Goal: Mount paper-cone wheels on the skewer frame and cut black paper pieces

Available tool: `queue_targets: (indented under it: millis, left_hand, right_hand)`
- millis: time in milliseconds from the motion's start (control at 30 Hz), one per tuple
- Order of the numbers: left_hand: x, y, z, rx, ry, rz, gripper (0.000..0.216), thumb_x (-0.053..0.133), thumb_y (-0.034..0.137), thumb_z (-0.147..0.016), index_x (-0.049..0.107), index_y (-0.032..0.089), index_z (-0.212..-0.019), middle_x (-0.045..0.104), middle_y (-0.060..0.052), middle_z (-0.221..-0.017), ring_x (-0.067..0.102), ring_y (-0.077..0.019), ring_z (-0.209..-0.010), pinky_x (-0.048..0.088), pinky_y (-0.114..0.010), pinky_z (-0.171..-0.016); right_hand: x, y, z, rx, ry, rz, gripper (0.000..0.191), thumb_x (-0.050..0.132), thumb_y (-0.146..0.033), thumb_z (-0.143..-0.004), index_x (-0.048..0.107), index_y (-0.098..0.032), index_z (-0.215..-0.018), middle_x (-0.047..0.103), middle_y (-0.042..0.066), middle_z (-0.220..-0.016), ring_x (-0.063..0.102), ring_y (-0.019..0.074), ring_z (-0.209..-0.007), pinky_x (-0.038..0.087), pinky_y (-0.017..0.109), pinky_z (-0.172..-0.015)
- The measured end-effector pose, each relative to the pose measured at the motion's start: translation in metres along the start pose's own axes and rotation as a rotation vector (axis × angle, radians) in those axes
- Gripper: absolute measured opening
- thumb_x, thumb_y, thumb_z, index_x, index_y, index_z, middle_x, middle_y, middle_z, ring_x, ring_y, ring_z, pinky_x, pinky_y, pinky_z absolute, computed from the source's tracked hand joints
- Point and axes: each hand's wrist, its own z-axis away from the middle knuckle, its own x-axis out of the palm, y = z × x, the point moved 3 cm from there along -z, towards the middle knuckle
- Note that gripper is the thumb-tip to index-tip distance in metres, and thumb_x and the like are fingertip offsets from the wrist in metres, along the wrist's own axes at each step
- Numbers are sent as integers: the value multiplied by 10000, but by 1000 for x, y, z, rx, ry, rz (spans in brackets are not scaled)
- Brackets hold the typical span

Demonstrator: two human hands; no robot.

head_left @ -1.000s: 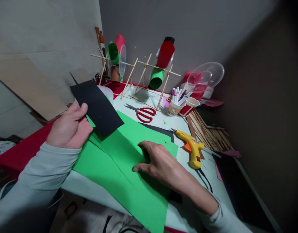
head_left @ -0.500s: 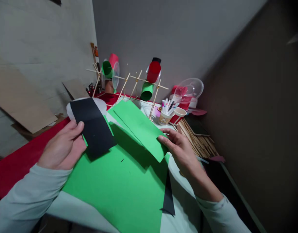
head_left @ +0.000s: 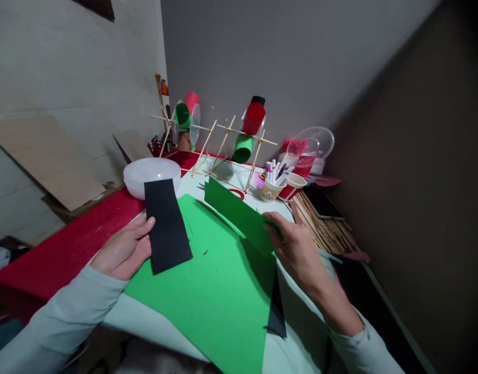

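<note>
Between thumb and fingers, my left hand pinches the left edge of a black paper strip. My right hand grips the right end of a folded or doubled green paper piece, which is tilted up off the surface. Beneath both lies a large green paper sheet, with a few tiny dark scraps on it. A narrow black paper offcut pokes out along its right side. Red-handled scissors lie behind the raised green piece, partly hidden by it.
A translucent white bowl stands at the back left. Stick frames carry coloured paper tubes. A cup of markers, a red-and-white cup, clear lids and a stack of wooden sticks are at right.
My right hand has turned the green piece, so its darker side faces me and the scissors show behind it. The black strip has moved lower and swung more upright, uncovering the bowl.
</note>
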Motion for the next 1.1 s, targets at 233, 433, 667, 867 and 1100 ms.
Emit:
queue_targets:
  millis: [233, 433, 667, 867, 1100]
  left_hand:
    - [-4, -6, -1, 11, 49, 35, 370, 478, 38, -929, 631, 111, -1258, 754, -134, -1133, 743, -200, -965, 570, -350, -945]
    - [0, -5, 1, 39, 63, 91, 302, 466, 16, -921, 692, 112, -1097, 781, -113, -1018, 696, -220, -1103, 489, -388, -1057]
    - [1, -4, 4, 60, 66, 134, 265, 473, -8, -906, 698, 125, -954, 785, -87, -942, 632, -249, -1211, 427, -471, -1111]
    - [0, -5, 3, 77, 59, 155, 276, 461, -23, -911, 689, 129, -945, 783, -70, -897, 666, -226, -1158, 442, -454, -1105]
    - [-3, -5, 2, 76, 34, 204, 280, 483, -23, -896, 678, 118, -1039, 780, -103, -936, 676, -212, -1138, 479, -367, -1076]
  right_hand:
    - [-9, 3, 44, 45, -221, -88, 147, 494, -244, -947, 609, -212, -1033, 719, 81, -907, 657, 230, -753, 476, 336, -673]
    - [-40, -33, 91, 12, -635, -175, 188, 473, -218, -979, 648, -282, -953, 702, 18, -855, 650, 193, -773, 519, 301, -691]
    - [-57, -33, 86, 50, -415, -228, 180, 526, -338, -976, 677, -263, -1040, 733, 56, -994, 679, 230, -869, 537, 332, -755]
    - [-24, -20, 62, 98, -206, -7, 214, 482, -220, -946, 635, -194, -1094, 696, 70, -814, 647, 240, -723, 513, 370, -667]
    - [-38, -31, 71, 142, -659, -500, 159, 576, -346, -918, 680, -234, -873, 650, 23, -734, 627, 185, -609, 522, 299, -555]
